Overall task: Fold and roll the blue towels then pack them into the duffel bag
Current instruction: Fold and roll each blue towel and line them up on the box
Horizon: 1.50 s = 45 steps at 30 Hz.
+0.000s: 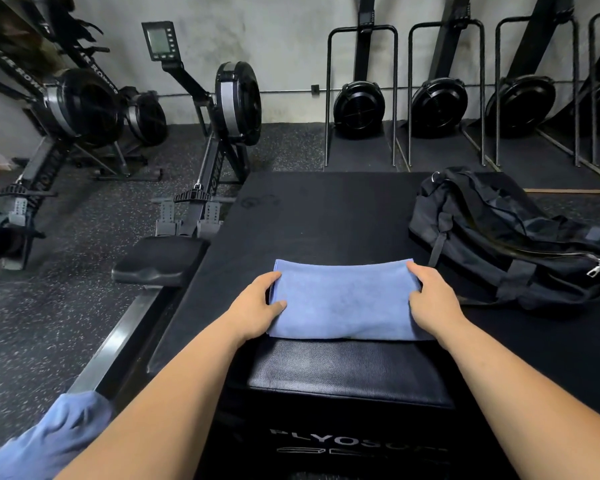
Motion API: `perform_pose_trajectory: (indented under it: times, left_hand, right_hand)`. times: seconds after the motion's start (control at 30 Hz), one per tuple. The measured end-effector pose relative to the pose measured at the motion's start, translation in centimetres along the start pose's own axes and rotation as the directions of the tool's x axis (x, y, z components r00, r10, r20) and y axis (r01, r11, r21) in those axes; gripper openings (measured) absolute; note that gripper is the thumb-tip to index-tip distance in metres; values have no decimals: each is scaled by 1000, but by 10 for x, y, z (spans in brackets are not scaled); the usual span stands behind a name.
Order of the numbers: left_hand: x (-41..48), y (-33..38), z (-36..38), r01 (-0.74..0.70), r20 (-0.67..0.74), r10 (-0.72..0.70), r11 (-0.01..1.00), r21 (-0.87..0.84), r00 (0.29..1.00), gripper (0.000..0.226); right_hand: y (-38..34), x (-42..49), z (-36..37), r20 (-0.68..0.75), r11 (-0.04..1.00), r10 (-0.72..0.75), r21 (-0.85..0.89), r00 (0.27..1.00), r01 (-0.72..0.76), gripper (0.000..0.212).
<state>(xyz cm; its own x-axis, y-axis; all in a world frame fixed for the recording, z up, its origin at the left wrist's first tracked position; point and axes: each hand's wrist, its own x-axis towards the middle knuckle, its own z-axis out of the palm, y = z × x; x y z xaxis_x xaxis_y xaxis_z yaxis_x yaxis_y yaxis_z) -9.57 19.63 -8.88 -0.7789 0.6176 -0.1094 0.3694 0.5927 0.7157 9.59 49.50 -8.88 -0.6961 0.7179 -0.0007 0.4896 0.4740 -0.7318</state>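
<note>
A folded blue towel (343, 303) lies flat as a rectangle on top of a black plyo box (347, 372). My left hand (257, 303) grips the towel's left edge, thumb on top and fingers curled round the side. My right hand (430, 299) holds the right edge the same way. The black duffel bag (506, 237) lies on the black mat (309, 216) to the right, behind the towel, with its zipper visible along the top. A second blue towel (49, 438), crumpled, lies at the lower left.
Rowing machines (222, 109) stand on the speckled floor to the left, one seat and rail (160, 261) close beside the box. More rowers stand upright against the back wall (361, 105).
</note>
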Motion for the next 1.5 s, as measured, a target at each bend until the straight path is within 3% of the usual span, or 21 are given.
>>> perform_pose_trajectory:
  times: [0.17, 0.3, 0.4, 0.63, 0.73, 0.8, 0.87, 0.93, 1.0, 1.07, 1.27, 1.37, 1.5]
  left_hand:
    - [0, 9, 3, 30, -7, -30, 997, 77, 1000, 70]
    - [-16, 15, 12, 34, -207, -22, 998, 53, 978, 69]
    - [-40, 8, 24, -10, -317, 32, 998, 70, 948, 73]
    - [-65, -4, 33, -99, -355, 115, 993, 62, 928, 45]
    - [-69, 0, 36, -124, -372, 187, 975, 187, 909, 37]
    - [-63, 7, 42, -129, -398, 261, 936, 328, 879, 33]
    - [-51, 26, 52, -131, -378, 313, 890, 436, 871, 30]
    - [-37, 53, 65, -153, -253, 307, 859, 489, 918, 35]
    - [-24, 69, 78, -153, -65, 223, 825, 544, 973, 52]
    - [-18, 66, 83, -125, 50, 119, 796, 592, 992, 63]
    - [-12, 37, 80, -76, 35, 70, 758, 647, 997, 81]
    - [-13, 40, 82, -58, 15, 65, 731, 680, 998, 88]
    - [-12, 40, 77, -73, 35, 67, 722, 688, 997, 91]
  right_hand:
    - [-3, 5, 3, -20, 997, 15, -76, 1000, -16, 67]
    - [-9, -13, 7, -104, 996, 31, -85, 994, -39, 54]
    - [-3, -36, 10, -144, 998, -16, -62, 989, 7, 55]
    - [17, -64, 2, -169, 989, -126, -94, 978, 111, 52]
    - [19, -70, 5, -180, 969, -136, -228, 974, 93, 47]
    - [14, -69, 12, -199, 898, -191, -430, 961, 90, 46]
    - [-3, -63, 22, -157, 803, -290, -576, 944, 151, 47]
    - [-27, -53, 37, 14, 763, -322, -588, 947, 268, 56]
    - [-40, -42, 55, 231, 728, -293, -575, 928, 373, 70]
    - [-33, -35, 62, 341, 731, -243, -551, 908, 402, 75]
    - [-23, -26, 48, 385, 780, -127, -531, 914, 332, 78]
    - [-30, -25, 53, 314, 742, -193, -573, 930, 348, 74]
    - [-16, -25, 54, 282, 740, -222, -575, 934, 349, 83]
